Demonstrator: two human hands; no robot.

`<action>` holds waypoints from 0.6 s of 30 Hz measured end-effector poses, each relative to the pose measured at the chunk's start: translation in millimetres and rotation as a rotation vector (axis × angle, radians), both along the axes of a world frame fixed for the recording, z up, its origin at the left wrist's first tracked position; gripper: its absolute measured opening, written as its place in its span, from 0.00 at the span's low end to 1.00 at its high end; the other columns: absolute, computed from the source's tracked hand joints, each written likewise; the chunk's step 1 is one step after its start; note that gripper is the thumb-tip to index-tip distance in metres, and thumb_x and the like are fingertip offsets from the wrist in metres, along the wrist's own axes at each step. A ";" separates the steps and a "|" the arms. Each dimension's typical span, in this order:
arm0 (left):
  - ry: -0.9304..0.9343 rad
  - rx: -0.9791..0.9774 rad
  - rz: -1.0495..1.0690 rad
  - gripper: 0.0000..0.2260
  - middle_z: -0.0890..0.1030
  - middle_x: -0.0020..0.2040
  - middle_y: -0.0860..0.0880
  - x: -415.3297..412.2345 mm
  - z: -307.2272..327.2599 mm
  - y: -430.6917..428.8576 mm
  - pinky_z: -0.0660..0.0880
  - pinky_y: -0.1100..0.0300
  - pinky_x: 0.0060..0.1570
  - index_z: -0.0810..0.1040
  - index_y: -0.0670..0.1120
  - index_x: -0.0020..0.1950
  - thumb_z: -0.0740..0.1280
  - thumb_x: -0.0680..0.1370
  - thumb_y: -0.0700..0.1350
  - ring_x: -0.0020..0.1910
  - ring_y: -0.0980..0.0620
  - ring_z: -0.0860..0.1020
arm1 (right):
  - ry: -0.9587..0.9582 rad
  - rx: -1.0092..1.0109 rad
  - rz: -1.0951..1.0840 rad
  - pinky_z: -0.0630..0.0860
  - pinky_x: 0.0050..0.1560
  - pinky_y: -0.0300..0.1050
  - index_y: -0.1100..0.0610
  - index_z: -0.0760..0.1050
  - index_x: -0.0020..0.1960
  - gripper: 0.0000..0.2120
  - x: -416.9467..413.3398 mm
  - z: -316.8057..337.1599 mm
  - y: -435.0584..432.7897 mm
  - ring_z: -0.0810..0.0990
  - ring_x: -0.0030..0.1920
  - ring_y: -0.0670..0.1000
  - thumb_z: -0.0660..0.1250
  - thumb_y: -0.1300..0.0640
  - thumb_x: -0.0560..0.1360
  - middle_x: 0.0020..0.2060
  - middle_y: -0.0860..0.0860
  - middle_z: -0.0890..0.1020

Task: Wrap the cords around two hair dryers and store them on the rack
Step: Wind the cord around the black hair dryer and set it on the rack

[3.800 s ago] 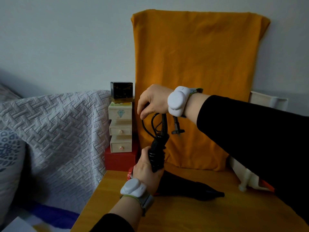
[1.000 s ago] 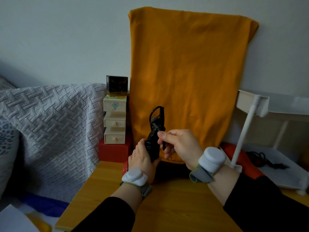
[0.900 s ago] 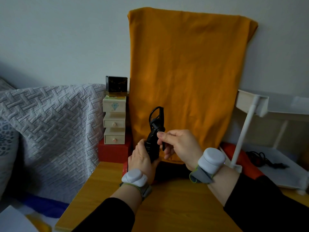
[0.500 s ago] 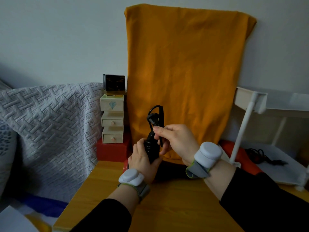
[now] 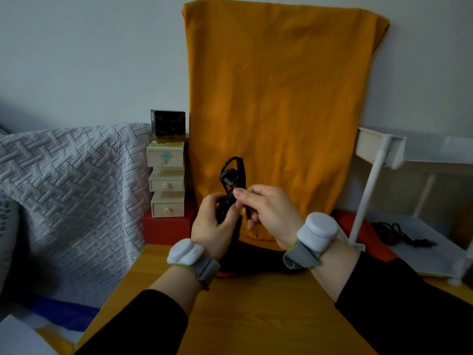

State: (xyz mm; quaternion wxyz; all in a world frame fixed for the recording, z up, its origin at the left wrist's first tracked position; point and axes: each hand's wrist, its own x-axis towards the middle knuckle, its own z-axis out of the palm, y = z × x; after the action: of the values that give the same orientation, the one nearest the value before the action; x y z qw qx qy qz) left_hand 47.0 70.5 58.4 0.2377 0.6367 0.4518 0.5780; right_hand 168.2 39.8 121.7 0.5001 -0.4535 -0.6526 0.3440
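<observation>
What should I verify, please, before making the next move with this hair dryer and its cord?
1. Left hand grips the hair dryer by its handle: ok.
2. Right hand pinches the cord near the handle top: ok.
3. Cord fully wrapped: not ok; a loop sticks up above the handle.
4. Wraps under the left hand are tight: cannot tell, as the fingers hide them.
5. Rack within view at the right: ok.
6. Lower shelf has bare room beside the black cord lying there: ok.
</observation>
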 end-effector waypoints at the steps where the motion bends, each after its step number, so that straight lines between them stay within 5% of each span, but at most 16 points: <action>1: 0.001 -0.017 -0.015 0.16 0.80 0.53 0.54 -0.9 2.3 0.4 0.78 0.52 0.54 0.74 0.50 0.62 0.65 0.77 0.56 0.53 0.56 0.79 | 0.002 0.001 0.001 0.72 0.26 0.37 0.57 0.78 0.36 0.14 0.7 0.3 0.2 0.71 0.23 0.44 0.66 0.50 0.77 0.25 0.47 0.74; 5: -0.003 -0.049 -0.090 0.20 0.78 0.53 0.61 -2.2 7.7 0.6 0.79 0.54 0.52 0.69 0.56 0.66 0.65 0.76 0.58 0.53 0.58 0.79 | 0.010 0.001 0.004 0.71 0.25 0.36 0.55 0.78 0.34 0.15 3.2 0.7 1.2 0.71 0.23 0.44 0.66 0.50 0.77 0.24 0.47 0.74; 18: -0.146 -0.055 -0.188 0.23 0.76 0.62 0.50 -3.3 11.8 5.2 0.80 0.42 0.52 0.64 0.56 0.67 0.69 0.77 0.42 0.58 0.48 0.79 | 0.015 0.001 0.000 0.72 0.27 0.42 0.53 0.78 0.32 0.16 5.5 0.0 7.0 0.71 0.23 0.45 0.66 0.50 0.76 0.26 0.47 0.76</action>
State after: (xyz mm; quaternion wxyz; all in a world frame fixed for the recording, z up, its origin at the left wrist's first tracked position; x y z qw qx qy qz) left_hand 43.7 75.6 70.2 0.3403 0.6255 0.3872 0.5856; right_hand 173.6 46.8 121.6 0.5051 -0.4507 -0.6492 0.3470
